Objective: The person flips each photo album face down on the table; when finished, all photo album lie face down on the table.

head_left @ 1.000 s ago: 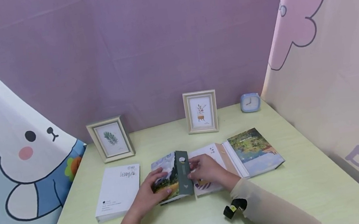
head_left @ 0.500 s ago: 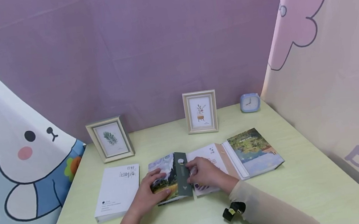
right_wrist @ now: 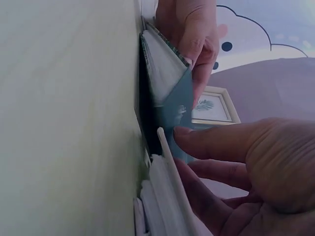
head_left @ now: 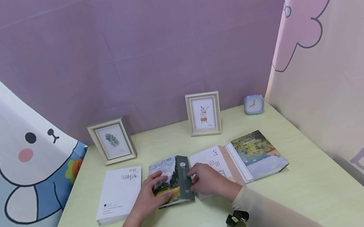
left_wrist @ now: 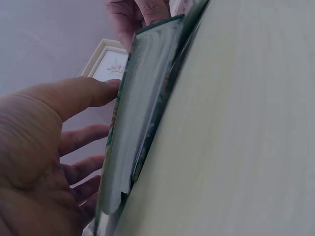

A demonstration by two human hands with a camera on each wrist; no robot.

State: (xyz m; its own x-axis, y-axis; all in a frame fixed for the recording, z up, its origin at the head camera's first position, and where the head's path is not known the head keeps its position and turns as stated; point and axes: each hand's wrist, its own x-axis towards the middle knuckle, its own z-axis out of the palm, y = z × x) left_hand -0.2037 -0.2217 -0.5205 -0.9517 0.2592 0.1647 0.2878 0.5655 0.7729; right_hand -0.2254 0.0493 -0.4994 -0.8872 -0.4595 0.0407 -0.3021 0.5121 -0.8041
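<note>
A thick book (head_left: pixel 167 183) with a painted landscape cover and dark green spine (head_left: pixel 184 178) lies near the table's middle. My left hand (head_left: pixel 149 198) rests on its cover, thumb and fingers spread. At the spine is my right hand (head_left: pixel 207 179); its thumb (right_wrist: pixel 211 142) touches the green surface in the right wrist view, with the fingers beside a white book. That white book (head_left: pixel 217 152), which has a tan spine, lies to the right, partly hidden by my right hand. In the left wrist view, the landscape book's page edges (left_wrist: pixel 142 83) show between its covers.
Left of my left hand lies another white book (head_left: pixel 118 192). A book with a garden painting (head_left: pixel 256 153) lies at the right. Behind stand a leaf picture frame (head_left: pixel 113 141), a potted-plant picture frame (head_left: pixel 204 114) and a blue clock (head_left: pixel 253 105). A purple backdrop (head_left: pixel 175 47) rises behind the table.
The landscape book has slid slightly left, with my right hand following at its spine. More of the tan-spined white book's cover shows. My left hand stays on the landscape book.
</note>
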